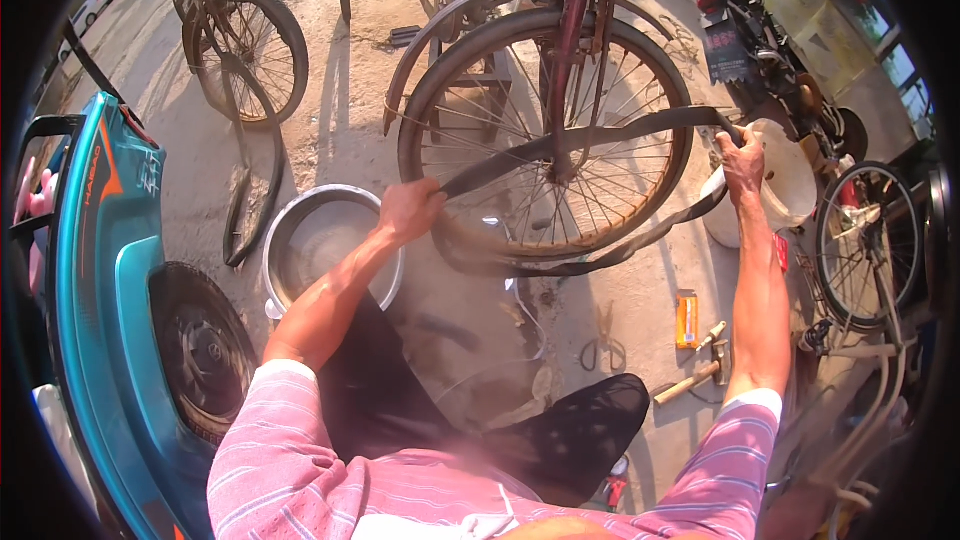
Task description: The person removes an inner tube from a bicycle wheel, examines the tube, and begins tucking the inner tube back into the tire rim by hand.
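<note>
Left hand (410, 210): fingers curled shut around a dark rubber tube (620, 132), gripping near the loop's left end; fingertips mostly hidden. Right hand (741, 158): fingers bent and closed on the tube at the right bend of the loop, arm stretched out. Tube is in the air between both hands, in front of the big spoked wheel (563, 172); upper strand crosses the wheel from hand to hand, lower strand sags past the tire bottom, blurry at left. Can't tell if tube touches wheel.

Surface: dusty, pale ground (640, 290), sunlit, with shadows. Toward its left side, round metal basin (269, 250) near left forearm; beyond it, a loose dark rubber loop (276, 175) trails from a smaller wheel (298, 50). Toward the right side, white bucket (790, 195) just behind right hand, yellow box (686, 318), hammer (692, 380), scissors (603, 348).

Around: turquoise vehicle (115, 240) along left edge of ground; motorbike (735, 50) and bicycle wheel (825, 250) along right edge.
</note>
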Action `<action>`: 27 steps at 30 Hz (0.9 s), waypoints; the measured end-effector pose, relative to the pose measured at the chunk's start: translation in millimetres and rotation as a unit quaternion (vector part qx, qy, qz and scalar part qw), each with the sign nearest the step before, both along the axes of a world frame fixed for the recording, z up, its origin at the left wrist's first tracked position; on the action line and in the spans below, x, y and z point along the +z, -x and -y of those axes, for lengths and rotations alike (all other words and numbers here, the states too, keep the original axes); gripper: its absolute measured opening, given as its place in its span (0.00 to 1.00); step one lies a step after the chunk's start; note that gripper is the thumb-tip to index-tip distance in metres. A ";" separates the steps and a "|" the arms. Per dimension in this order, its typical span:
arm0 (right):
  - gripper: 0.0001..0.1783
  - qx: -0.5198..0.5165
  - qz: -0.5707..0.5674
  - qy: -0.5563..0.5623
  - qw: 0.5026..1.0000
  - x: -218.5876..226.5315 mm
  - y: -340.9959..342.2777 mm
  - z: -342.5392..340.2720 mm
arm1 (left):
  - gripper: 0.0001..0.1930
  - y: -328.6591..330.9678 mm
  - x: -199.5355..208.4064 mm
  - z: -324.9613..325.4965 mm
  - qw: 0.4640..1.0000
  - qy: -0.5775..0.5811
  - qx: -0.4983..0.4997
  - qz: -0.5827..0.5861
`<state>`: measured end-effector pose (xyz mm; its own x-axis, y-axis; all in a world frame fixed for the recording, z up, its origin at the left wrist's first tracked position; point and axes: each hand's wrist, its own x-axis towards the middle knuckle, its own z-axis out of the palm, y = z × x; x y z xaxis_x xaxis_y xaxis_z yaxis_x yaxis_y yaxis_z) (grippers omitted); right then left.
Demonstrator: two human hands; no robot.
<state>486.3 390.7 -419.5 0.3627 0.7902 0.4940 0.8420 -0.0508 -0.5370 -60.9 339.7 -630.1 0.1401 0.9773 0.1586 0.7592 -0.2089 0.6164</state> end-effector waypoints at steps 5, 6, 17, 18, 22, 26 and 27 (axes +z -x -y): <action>0.24 0.028 -0.071 0.034 0.997 -22.1 -19.2 11.7 | 0.15 0.2 -33.0 -12.5 0.988 0.090 -0.085 0.088; 0.24 0.032 -0.059 0.044 0.997 -26.4 -20.2 11.6 | 0.16 3.2 -38.9 -11.9 0.990 0.075 -0.097 0.071; 0.26 0.184 0.001 0.155 0.971 -68.7 46.6 4.7 | 0.18 93.8 -55.2 -2.1 0.952 0.228 0.118 -0.168; 0.26 0.181 -0.004 0.158 0.971 -79.6 42.8 7.5 | 0.18 84.8 -58.8 0.4 0.946 0.253 0.081 -0.183; 0.20 0.190 -0.048 0.122 0.973 -103.1 30.7 9.4 | 0.22 47.6 -55.3 1.5 0.972 0.220 0.029 -0.080; 0.24 0.156 -0.076 0.083 0.981 -97.5 23.4 9.8 | 0.28 13.4 -22.4 5.5 0.968 0.245 0.006 -0.050; 0.25 0.159 -0.086 0.070 0.981 -99.5 23.3 10.4 | 0.28 13.4 -25.7 9.1 0.968 0.247 0.003 -0.051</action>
<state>463.0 380.3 -519.0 0.1555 0.9326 0.3258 0.7242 0.1167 -0.6797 -74.3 330.6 -655.8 0.1237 0.9314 -0.3423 0.8219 0.0971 0.5613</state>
